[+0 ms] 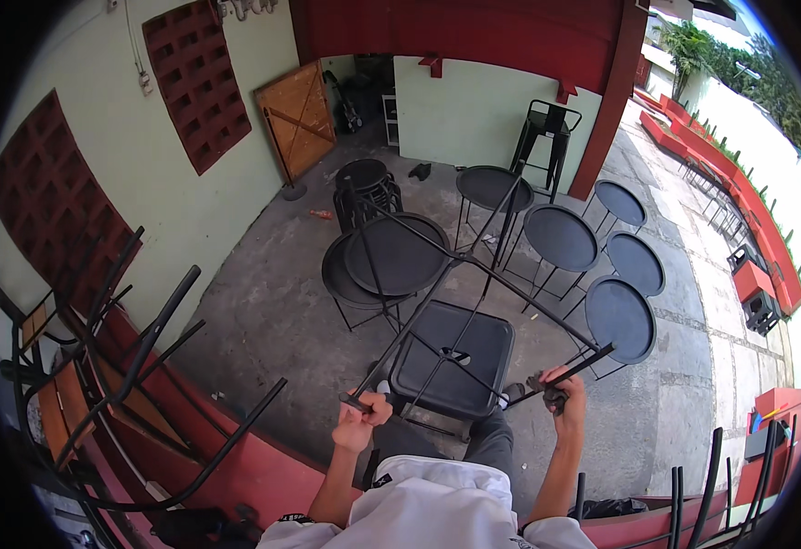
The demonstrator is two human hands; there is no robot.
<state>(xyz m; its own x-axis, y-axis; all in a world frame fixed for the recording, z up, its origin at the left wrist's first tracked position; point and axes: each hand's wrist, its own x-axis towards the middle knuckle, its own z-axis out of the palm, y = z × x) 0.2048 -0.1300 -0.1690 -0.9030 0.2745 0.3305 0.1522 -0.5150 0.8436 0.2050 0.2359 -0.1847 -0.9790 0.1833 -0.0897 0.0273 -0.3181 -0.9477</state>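
A black metal frame (458, 257) of thin tubes that meet at a crossing stands in front of me, one tube running toward each of my hands. My left hand (364, 412) is closed around the near left end of the frame. Bunched in my closed right hand (565, 403) is a dark rag (547, 392), held against the near right end of the frame. Below the frame, between my feet, sits a black square stool (451, 352) with a small hole in its seat. My fingers partly hide both tube ends.
Round black tray tables (560, 238) stand ahead and to the right; another round tray table (397, 254) is ahead left. Stacked black stools (364, 178) and a tall black chair (547, 137) are farther back. Black-legged furniture with wooden slats (71, 398) crowds my left, beside a red ledge (281, 476).
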